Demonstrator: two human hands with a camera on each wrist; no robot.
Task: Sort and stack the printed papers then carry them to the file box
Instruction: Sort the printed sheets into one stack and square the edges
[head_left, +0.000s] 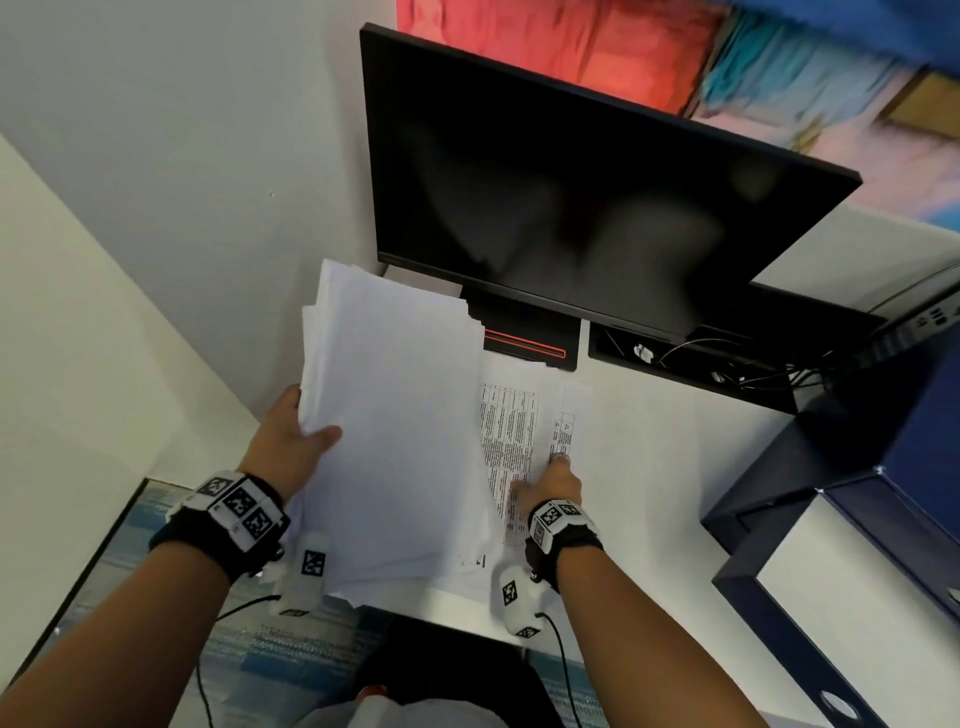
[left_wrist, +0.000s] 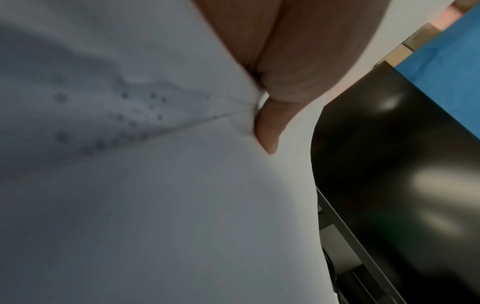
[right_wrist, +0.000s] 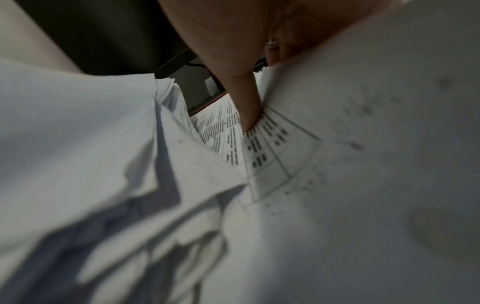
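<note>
My left hand (head_left: 306, 436) grips a thick, uneven stack of white papers (head_left: 395, 441) at its left edge, thumb on top and fingers hidden beneath. The stack is lifted and tilted over the desk, blank sides up. In the left wrist view the thumb (left_wrist: 270, 127) presses into the stack (left_wrist: 155, 205). My right hand (head_left: 550, 480) holds a printed sheet (head_left: 511, 431) lying to the right of the stack. In the right wrist view its thumb (right_wrist: 249, 111) lies on the sheet's table print (right_wrist: 272, 148), with the fingers behind the sheet's edge. A navy file box (head_left: 737, 587) stands open at the right.
A black monitor (head_left: 571, 182) stands right behind the papers on the white desk (head_left: 670, 467). A black cable tray (head_left: 727, 364) with wires runs along the desk's back. A white wall is at the left. The desk's front edge is at my waist.
</note>
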